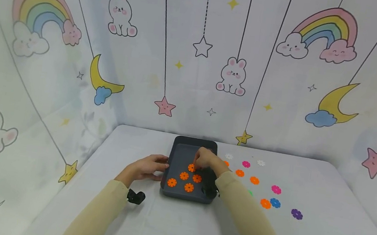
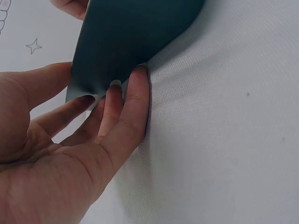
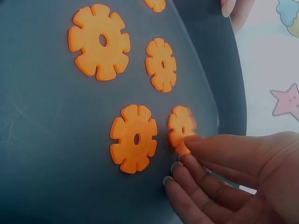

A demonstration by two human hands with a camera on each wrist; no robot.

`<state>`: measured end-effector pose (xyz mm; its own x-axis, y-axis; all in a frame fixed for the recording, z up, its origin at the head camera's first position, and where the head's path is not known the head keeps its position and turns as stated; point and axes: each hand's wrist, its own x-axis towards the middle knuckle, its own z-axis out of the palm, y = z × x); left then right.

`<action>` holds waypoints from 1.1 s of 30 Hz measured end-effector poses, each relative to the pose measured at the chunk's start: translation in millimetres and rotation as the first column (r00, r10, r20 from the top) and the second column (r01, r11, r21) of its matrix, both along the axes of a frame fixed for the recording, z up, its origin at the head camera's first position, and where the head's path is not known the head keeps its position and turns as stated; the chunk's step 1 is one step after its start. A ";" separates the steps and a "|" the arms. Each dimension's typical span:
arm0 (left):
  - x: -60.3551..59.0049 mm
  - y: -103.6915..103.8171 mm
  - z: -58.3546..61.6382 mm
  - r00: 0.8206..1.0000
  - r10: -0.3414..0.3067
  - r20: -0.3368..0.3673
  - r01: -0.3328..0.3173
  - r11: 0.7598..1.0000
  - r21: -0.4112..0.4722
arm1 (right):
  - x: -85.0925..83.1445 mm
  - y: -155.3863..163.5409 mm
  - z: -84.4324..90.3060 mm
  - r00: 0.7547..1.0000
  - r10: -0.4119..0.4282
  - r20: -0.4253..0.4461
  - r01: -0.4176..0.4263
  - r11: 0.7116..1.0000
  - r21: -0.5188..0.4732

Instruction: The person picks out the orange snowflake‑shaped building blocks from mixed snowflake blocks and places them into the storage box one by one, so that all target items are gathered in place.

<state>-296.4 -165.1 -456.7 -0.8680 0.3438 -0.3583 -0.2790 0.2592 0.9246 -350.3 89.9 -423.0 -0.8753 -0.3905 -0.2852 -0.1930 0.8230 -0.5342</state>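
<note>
Free room lies in the far left of the tray (image 1: 183,153). Around it, raised walls (image 1: 195,142), left hand (image 1: 147,166), right hand (image 1: 209,159) and orange discs (image 1: 184,176) obstruct passage.

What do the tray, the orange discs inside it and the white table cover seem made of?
Tray: plastic or coated metal, unclear; smooth, dark, low sheen.
Orange discs: likely plastic; smooth, evenly notched, faint highlight.
White table cover: probably matte fabric; fine weave shows.

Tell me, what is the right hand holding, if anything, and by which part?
The right hand seems to pinch an orange disc by its edge, with the thumb and a fingertip.
</note>
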 end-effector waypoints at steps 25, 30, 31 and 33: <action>-1.9 0.1 0.2 1.000 0.002 0.008 -0.001 1.000 -0.021 | 46.5 78.9 35.3 0.954 0.071 -0.293 -0.113 0.985 -0.128; -1.9 0.5 1.0 1.000 -0.003 0.006 0.003 1.000 -0.018 | 54.3 114.9 35.7 0.935 0.077 -0.348 -0.135 0.980 -0.148; -1.9 0.5 0.9 1.000 -0.004 0.005 0.004 1.000 -0.017 | 55.9 122.6 35.8 0.935 0.071 -0.348 -0.131 0.980 -0.152; -1.7 0.6 0.3 1.000 -0.005 0.005 0.005 1.000 -0.015 | 57.9 137.8 33.9 0.936 0.052 -0.347 -0.109 0.983 -0.146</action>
